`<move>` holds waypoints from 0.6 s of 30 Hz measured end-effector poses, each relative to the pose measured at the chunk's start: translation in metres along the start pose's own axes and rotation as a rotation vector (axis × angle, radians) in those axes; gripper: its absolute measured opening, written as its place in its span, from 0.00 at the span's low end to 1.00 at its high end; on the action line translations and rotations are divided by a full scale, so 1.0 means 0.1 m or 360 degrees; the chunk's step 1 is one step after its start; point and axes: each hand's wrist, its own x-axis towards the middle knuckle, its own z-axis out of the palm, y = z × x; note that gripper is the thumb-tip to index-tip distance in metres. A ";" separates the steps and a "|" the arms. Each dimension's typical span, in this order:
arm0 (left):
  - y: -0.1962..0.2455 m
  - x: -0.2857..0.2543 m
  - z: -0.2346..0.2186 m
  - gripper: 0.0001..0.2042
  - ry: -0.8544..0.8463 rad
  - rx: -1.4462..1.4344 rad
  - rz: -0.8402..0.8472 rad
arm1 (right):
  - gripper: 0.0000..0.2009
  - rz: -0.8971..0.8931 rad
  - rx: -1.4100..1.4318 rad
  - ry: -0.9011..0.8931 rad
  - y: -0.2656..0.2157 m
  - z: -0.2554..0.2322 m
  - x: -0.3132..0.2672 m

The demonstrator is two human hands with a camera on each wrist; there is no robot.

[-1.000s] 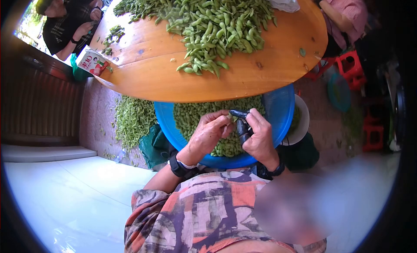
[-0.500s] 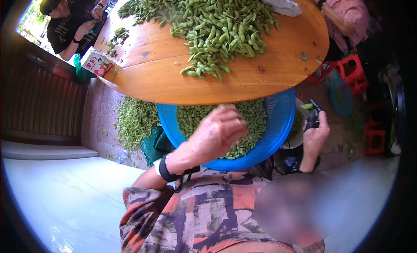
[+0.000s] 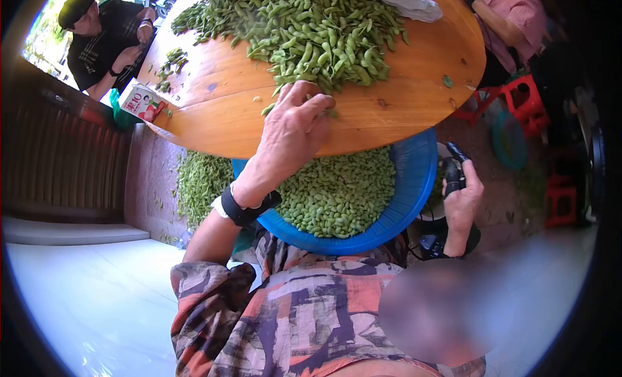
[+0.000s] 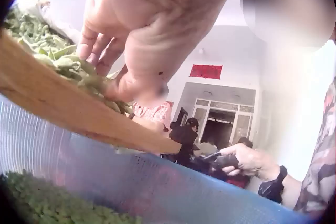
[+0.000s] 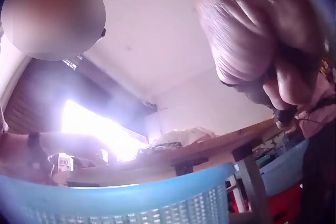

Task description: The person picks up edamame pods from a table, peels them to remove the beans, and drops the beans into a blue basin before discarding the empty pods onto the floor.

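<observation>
My left hand (image 3: 293, 124) reaches over the wooden table's near edge with bent fingers among green soybean pods (image 3: 324, 37), heaped on the tabletop. In the left wrist view, the thumb and fingertips of that hand (image 4: 152, 29) are right at the pods; I cannot tell whether a pod is pinched. Off to the right, my right hand (image 3: 463, 205) hovers over a white bowl (image 3: 435, 212), its fingers loosely bent, with no pod showing in it. Black covers (image 3: 455, 176) sheathe its thumb and forefinger. Shelled soybeans (image 3: 334, 195) fill much of a blue basket (image 3: 414, 195) below the table edge.
The wooden table (image 3: 414, 102) overhangs the basket. A small carton (image 3: 139, 102) stands on its left side. Empty-looking pods (image 3: 201, 189) lie on the floor at left. People sit at both far sides. Red stools (image 3: 525, 105) and a green basin (image 3: 508, 140) are at right.
My hands, together over the basket a second ago, have parted. The right swung out to the right, and the green pod seen in it is gone from view. The left moved forward onto the table's pods.
</observation>
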 end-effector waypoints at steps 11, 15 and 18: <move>0.50 -0.45 0.21 0.08 -0.0297 -0.1871 -0.0953 | 0.19 0.0334 0.1140 -0.0684 -0.84 0.38 -0.09; 0.50 -0.62 0.35 0.04 -0.0203 -0.2138 -0.1058 | 0.14 0.0441 0.1301 -0.1017 -0.70 0.46 -0.14; 0.56 -0.67 0.37 0.02 -0.0194 -0.2022 -0.1083 | 0.11 0.0569 0.1451 -0.1038 -0.66 0.50 -0.17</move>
